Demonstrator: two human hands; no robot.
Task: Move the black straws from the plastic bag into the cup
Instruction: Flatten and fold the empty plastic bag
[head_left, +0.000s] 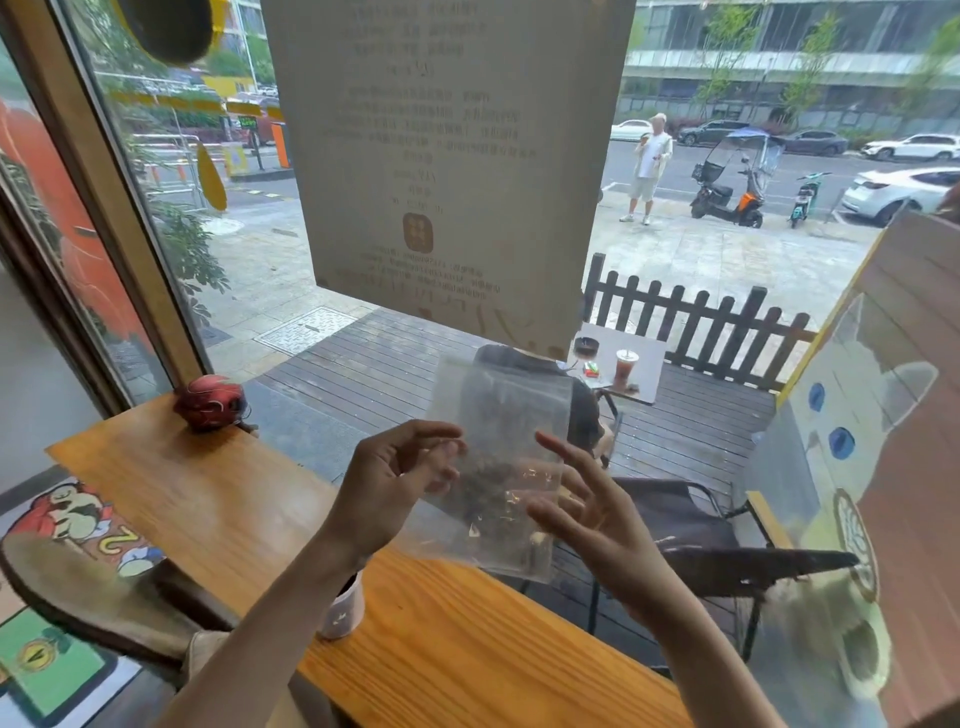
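Note:
A clear plastic bag is held upright in the air over the wooden counter, just in front of the window. My left hand pinches its left edge. My right hand holds its lower right side, fingers spread in front and the thumb behind the plastic. The bag looks see-through, and I cannot make out black straws inside it. A white cup stands on the counter below my left forearm, which hides part of it. Something dark shows at the cup's rim.
A red helmet-shaped toy sits at the counter's far left end. The window glass is right behind the counter, with a paper notice stuck on it. A round chair back is at the lower left.

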